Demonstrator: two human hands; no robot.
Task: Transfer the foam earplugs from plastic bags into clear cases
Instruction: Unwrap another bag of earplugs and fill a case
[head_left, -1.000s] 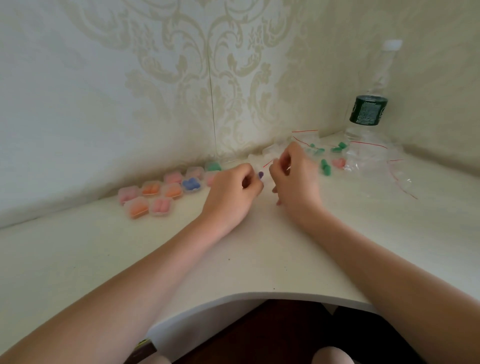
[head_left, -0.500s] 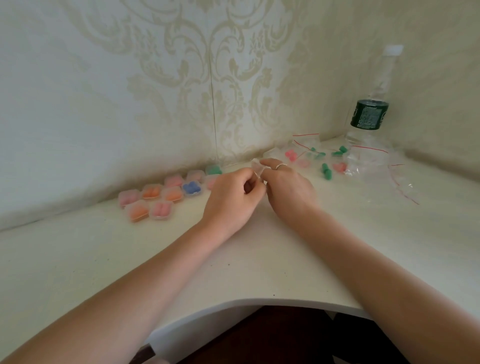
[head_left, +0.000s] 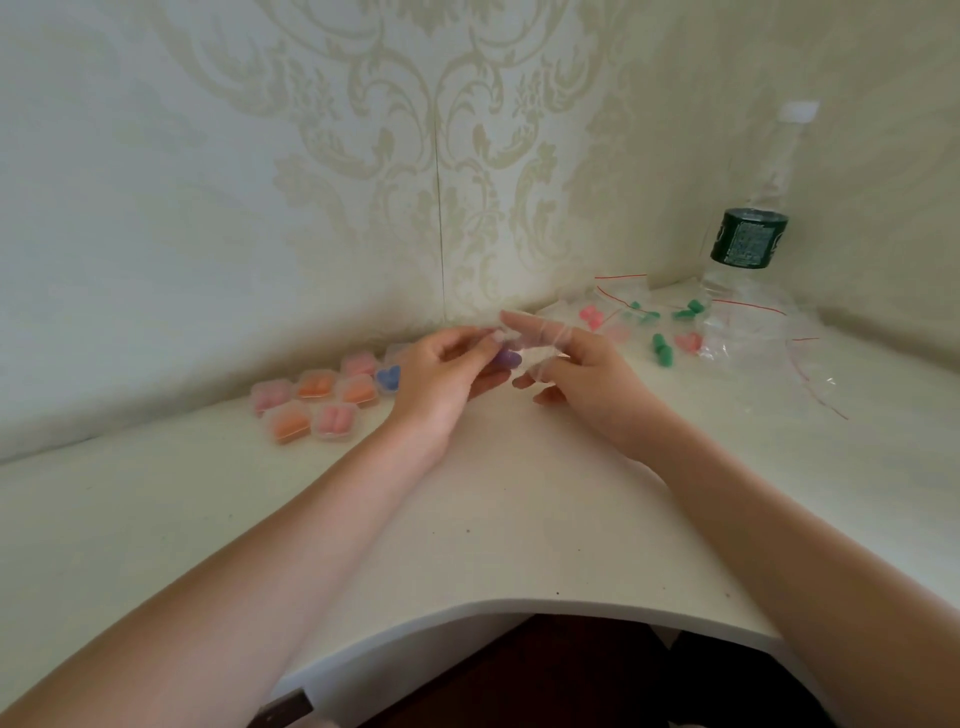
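My left hand (head_left: 441, 379) and my right hand (head_left: 587, 374) meet above the middle of the white desk. Between them they hold a small clear plastic bag (head_left: 540, 340) with purple earplugs (head_left: 506, 358) showing inside it. The left fingers pinch the bag's near edge by the earplugs. The bag's film lies stretched over the right fingers, and the right forefinger points left. Several closed clear cases (head_left: 317, 402) with pink, orange and blue earplugs lie in a cluster to the left. Bags with pink earplugs (head_left: 592, 316) and green earplugs (head_left: 662, 351) lie at the right.
A clear water bottle (head_left: 748, 244) with a dark green label stands in the back right corner, with empty red-striped bags (head_left: 810, 364) around it. Patterned walls close the desk (head_left: 519, 519) at the back. Its curved front edge runs below my forearms.
My hands have drawn slightly apart and lifted a little. The purple earplugs, hidden half a second ago, now show between them, and my right forefinger has stretched out.
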